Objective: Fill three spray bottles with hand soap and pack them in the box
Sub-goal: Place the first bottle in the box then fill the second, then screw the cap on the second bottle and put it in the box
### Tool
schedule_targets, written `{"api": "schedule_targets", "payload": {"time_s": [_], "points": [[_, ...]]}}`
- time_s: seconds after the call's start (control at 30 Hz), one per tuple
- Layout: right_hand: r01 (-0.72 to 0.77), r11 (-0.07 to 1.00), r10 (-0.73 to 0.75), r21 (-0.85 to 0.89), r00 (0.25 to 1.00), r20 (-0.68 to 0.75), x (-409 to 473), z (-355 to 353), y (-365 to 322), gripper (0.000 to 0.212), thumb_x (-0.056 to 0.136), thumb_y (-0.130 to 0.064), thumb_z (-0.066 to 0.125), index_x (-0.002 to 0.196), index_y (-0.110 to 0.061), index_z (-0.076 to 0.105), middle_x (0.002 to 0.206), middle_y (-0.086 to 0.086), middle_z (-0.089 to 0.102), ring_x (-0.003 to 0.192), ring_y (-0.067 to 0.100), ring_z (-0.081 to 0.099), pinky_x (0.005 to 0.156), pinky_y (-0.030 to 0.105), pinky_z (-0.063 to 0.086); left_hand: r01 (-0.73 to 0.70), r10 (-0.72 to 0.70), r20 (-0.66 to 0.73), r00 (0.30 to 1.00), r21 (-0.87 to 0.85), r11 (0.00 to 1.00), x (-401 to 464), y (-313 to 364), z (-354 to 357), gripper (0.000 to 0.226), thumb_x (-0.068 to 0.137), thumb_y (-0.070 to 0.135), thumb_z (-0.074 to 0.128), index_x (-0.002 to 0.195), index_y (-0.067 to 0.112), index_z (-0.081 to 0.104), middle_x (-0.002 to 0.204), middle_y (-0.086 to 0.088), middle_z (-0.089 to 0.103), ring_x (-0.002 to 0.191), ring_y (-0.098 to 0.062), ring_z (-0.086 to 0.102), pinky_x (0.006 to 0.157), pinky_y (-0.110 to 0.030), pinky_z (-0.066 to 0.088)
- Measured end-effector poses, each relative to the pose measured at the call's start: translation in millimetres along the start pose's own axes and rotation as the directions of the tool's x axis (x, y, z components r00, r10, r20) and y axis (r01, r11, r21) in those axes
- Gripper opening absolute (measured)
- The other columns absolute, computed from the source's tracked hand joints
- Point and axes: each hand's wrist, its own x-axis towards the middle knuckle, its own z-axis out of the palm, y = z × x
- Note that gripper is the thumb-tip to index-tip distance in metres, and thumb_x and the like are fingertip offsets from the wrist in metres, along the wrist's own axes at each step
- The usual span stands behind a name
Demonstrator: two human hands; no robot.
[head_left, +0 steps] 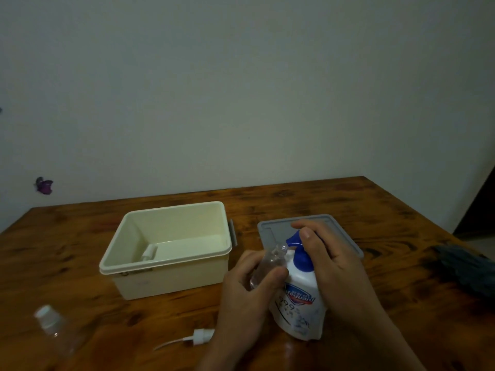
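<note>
Head view shows one spray bottle already in the box. Left hand grips an open clear bottle at the spout of the soap bottle, which the right hand holds and presses. A third bottle lies on the surface, partly cut off. Soap level is too dim to see.

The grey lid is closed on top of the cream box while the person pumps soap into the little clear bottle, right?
Not quite. The head view shows the grey lid lying flat on the table, to the right of the cream box, which stands open. The rest holds: the right hand is on the soap pump and the left hand holds the little clear bottle.
</note>
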Motion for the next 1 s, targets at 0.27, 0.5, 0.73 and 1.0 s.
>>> {"api": "schedule_targets", "payload": {"time_s": [0.27,0.5,0.73,1.0], "points": [[0.008,1.0,-0.009,-0.01,0.993,-0.118,-6.9,-1.1,-10.8,0.041,0.085,-0.069,0.033,0.122,-0.054,0.037,0.105,-0.03,0.049,0.097,-0.001,0.056,0.072,0.02,0.047,0.051,-0.058,-0.093,0.994,-0.078,0.996,-13.6,2.4,-9.8,0.023,0.075,0.031,0.065,0.097,0.034,0.069,0.096,0.019,0.072,0.092,0.002,0.066,0.069,-0.012,0.052],[0.437,0.747,-0.579,-0.501,0.798,-0.167,-40.0,16.0,-28.5,0.057,0.097,-0.046,0.032,0.095,0.002,0.063,0.091,0.018,0.066,0.09,0.025,0.058,0.087,0.034,0.038,0.024,-0.025,-0.205,0.979,-0.004,1.0,-32.6,7.5,-44.0,0.025,0.073,0.046,0.073,0.098,0.046,0.07,0.099,0.015,0.073,0.093,-0.002,0.066,0.077,-0.022,0.055],[0.4,0.873,-0.305,-0.281,0.895,0.325,-47.6,88.7,-5.2,0.02,0.092,-0.046,0.039,0.108,-0.04,0.049,0.095,-0.022,0.051,0.085,-0.005,0.051,0.069,0.014,0.043,0.092,-0.067,-0.339,0.939,0.058,0.994,-61.4,-1.6,-95.4,0.025,0.078,0.03,0.071,0.102,0.027,0.067,0.1,0.002,0.073,0.095,-0.012,0.068,0.08,-0.025,0.055],[0.373,0.856,-0.114,-0.358,0.812,0.572,-50.1,125.1,35.7,0.041,0.091,-0.052,0.044,0.129,-0.037,0.044,0.113,-0.025,0.04,0.104,-0.004,0.033,0.09,0.02,0.033,0.201,-0.115,-0.274,0.955,0.312,0.929,-90.1,-16.6,-128.4,0.023,0.083,0.037,0.073,0.1,0.036,0.059,0.095,0.009,0.068,0.087,-0.008,0.066,0.075,-0.03,0.055]]}}
